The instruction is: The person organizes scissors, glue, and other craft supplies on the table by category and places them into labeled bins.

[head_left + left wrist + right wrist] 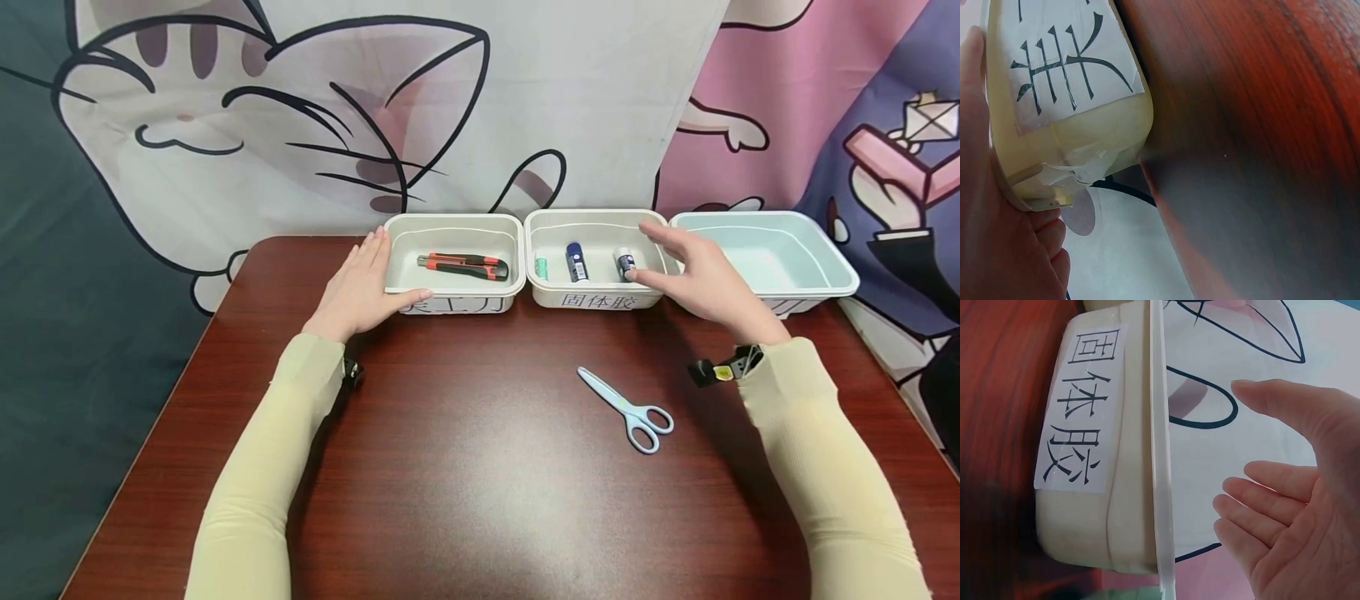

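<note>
My left hand (354, 287) touches the left end of the left white bin (454, 222), fingers stretched along its side and thumb over the front rim. Inside that bin lie red-and-black utility knives (467, 266). Over the right end of the middle white bin (551, 295), my right hand (701, 271) is spread with nothing in it. Glue sticks lie in the middle bin: a small green one (541, 267), a blue one (577, 262) and a dark-capped one (625, 262), partly overlapped by the right thumb. Both hands show in the wrist views.
A pale blue bin (780, 242) stands at the right of the row. Light blue scissors (628, 410) lie on the brown table (450, 467) in front of the bins. A cat-print curtain (585, 100) hangs behind. Paper labels with dark characters mark the bin fronts.
</note>
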Tool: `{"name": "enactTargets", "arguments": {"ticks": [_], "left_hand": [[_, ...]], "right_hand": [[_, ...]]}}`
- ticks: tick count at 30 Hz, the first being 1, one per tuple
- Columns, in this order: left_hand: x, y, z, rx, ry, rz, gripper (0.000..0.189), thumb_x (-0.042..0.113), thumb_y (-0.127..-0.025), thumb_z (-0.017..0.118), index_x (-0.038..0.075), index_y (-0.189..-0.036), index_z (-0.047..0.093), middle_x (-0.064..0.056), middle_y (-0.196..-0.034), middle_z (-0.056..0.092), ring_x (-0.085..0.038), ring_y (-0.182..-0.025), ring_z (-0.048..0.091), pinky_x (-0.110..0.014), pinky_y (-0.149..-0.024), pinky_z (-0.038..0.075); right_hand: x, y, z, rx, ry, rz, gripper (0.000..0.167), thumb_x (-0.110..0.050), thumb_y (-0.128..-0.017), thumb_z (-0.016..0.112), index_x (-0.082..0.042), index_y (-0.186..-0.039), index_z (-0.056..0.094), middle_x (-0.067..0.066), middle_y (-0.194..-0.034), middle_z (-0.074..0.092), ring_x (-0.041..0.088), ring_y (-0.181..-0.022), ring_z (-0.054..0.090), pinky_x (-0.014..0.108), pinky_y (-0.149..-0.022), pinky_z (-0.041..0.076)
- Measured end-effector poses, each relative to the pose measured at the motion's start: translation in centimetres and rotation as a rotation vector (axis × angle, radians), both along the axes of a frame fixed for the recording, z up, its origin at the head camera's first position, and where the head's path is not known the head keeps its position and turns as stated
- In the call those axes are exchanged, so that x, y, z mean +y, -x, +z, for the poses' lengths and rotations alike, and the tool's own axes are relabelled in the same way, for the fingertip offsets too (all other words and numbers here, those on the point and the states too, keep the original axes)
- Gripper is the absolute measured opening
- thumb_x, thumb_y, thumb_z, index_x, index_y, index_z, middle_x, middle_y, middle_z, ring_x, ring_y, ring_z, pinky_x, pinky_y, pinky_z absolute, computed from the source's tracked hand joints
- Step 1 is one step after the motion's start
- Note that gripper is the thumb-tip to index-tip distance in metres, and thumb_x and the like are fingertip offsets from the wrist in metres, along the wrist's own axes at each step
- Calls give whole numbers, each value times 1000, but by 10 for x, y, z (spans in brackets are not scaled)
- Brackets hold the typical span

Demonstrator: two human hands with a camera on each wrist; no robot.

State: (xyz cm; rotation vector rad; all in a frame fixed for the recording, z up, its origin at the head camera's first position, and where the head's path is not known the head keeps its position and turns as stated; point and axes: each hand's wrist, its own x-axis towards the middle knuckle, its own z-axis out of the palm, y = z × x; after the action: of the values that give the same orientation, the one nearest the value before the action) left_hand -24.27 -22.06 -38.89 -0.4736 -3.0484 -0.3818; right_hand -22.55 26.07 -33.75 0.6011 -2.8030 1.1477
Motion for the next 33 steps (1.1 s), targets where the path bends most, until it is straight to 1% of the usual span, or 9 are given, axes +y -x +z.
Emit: {"name": "enactTargets", "arguments": {"ticks": [6,10,14,16,18,21,23,28,33], "left_hand": [[0,-1,0,-3,-7,2,122,81,-86,52,-5,-160,8,-18,-168,6,-29,-155,4,-37,-124,1],[0,-1,0,4,-5,0,122,81,-87,52,-6,-160,8,-19,-168,6,-31,-154,6,-39,-124,3],[0,-1,0,5,-6,0,122,81,-87,52,-5,-160,8,-19,-168,6,-31,-154,7,-38,-124,2],[0,-1,0,4,-8,0,121,81,-87,52,-5,-160,8,-19,-168,6,-30,-154,6,-37,-124,1],[0,-1,0,1,-9,0,121,80,-87,52,-5,-160,7,-19,-168,6,-30,-154,6,-35,-124,-1],[0,-1,1,-1,-9,-2,121,80,-87,52,-5,-160,7,-19,-168,6,-30,-154,6,-37,-124,1],[0,0,1,-2,-8,-1,121,80,-87,52,-5,-160,6,-18,-168,6,-30,-155,5,-37,-124,1],[0,0,1,-1,-10,0,121,81,-87,52,-5,-160,6,-18,-168,5,-31,-154,6,-34,-124,-1],[0,0,0,1,-12,1,121,80,-87,52,-4,-160,6,-18,-168,6,-30,-154,6,-33,-123,-2]], "right_hand": [[1,-11,-1,31,-5,16,70,-22,-92,79,-3,-152,47,13,-153,47,37,-138,45,46,-114,36],[1,-19,-1,37,-14,5,70,-23,-91,80,-7,-152,49,12,-152,49,39,-135,48,48,-112,38],[1,-26,-2,51,-21,6,71,-20,-89,83,-7,-150,51,11,-150,51,39,-133,50,47,-111,39],[1,-30,-2,55,-22,10,71,-19,-87,84,-7,-150,52,12,-150,52,38,-133,50,43,-111,40],[2,-34,-2,54,-16,11,72,-19,-86,85,-8,-149,53,12,-148,53,38,-132,51,31,-111,40],[2,-39,-3,58,-11,23,72,-16,-84,87,-7,-148,55,14,-146,55,35,-132,52,15,-107,37],[3,-43,-3,67,-20,32,73,-17,-83,87,-7,-147,55,13,-145,56,33,-132,52,11,-105,36],[6,-51,-3,85,-83,34,76,-25,-81,89,-11,-148,56,10,-145,56,31,-134,50,21,-110,36],[7,-60,-7,73,-115,22,81,-32,-77,92,-14,-147,57,6,-144,57,30,-132,52,18,-107,34]]}}
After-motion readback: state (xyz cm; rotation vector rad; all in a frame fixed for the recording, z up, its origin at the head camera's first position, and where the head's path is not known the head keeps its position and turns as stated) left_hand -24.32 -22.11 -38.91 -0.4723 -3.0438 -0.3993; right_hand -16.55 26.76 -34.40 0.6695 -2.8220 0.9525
